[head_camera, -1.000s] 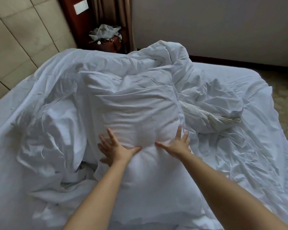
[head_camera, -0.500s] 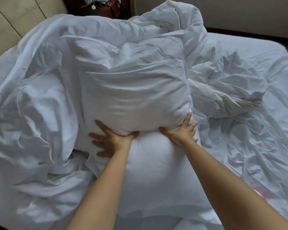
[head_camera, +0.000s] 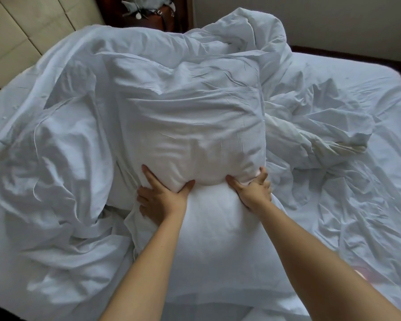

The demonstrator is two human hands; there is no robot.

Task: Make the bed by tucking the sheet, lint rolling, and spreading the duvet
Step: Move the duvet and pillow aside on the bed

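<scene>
At the middle of the bed, in the head view, we press both hands into a white pillow (head_camera: 190, 135) that runs lengthwise away from us, its long axis pointing from our body toward the far end of the bed, the far half bent up over the near half. Our left hand (head_camera: 161, 200) lies on the pillow's left flank with fingers spread and straight, thumb angled inward, pushing rather than clutching. Our right hand (head_camera: 254, 191) sits at the pillow's right edge; its thumb points inward and its fingers press up into the fold, lightly bent, and we cannot tell whether they pinch any cloth.

Behind and to both sides of the pillow the duvet (head_camera: 229, 42) is heaped in a rumpled ridge, touching the pillow's far end and left side. To the right, the sheet (head_camera: 357, 205) lies wrinkled but flat out to the bed's right edge, which gives open room on that side. On the left, bunched cloth crowds close against the pillow. A padded headboard (head_camera: 28, 31) shows at top left, with a brown bag (head_camera: 164, 17) beyond the heap.
</scene>
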